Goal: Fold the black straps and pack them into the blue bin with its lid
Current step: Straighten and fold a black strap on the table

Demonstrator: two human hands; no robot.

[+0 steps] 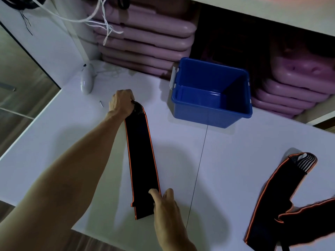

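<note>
Grip: left hand (121, 103) is closed on the far end of the strap (142, 156), pinching its bunched tip; right hand (165, 205) presses the near end with flat fingers, not clenched. Strap lies flat on the table (226, 160), doubled over, layers stepped at the near end. Its long axis runs from near to far, the far tip leaning slightly left, well apart from the open bin (212, 93) at far right.

Risk: layers could slide out of register if the right hand lifts early. A second strap (277, 192) lies loose at right. No lid is in view.
</note>
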